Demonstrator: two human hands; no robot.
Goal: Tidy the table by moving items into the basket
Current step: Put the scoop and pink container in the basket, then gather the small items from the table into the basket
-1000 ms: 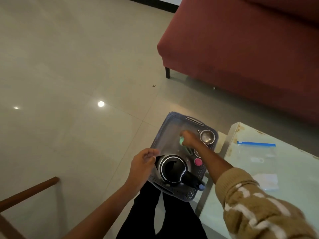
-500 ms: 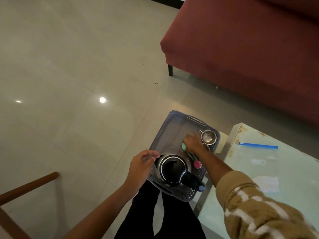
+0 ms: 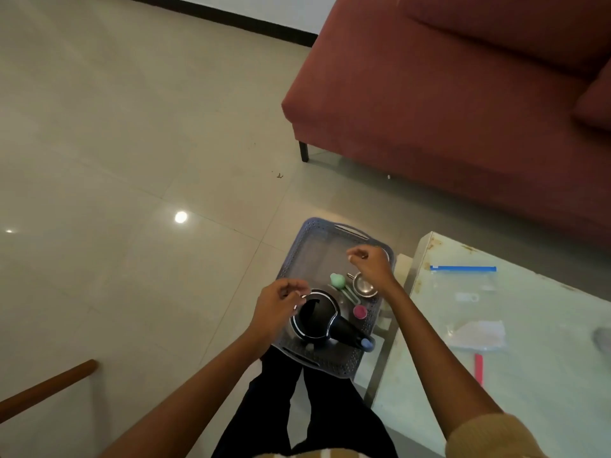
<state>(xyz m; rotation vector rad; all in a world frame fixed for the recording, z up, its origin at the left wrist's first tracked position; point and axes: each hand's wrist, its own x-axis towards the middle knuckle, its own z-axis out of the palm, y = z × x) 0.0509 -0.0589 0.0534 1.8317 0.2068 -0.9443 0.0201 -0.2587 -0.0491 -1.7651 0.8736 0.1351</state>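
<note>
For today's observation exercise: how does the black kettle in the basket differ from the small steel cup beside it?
The black kettle is dark and much larger; the steel cup is shiny and small. The kettle has a thick black handle, the cup only a short, thin one. The kettle sits at the basket's near end, the cup by its right side. Both stand open-topped inside the basket.

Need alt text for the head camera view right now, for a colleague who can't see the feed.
Both hands hover over a grey basket holding a black kettle, a metal cup and small green and pink items; the right hand looks empty, the left hand curls beside the kettle. A zip bag lies on the table.
</note>
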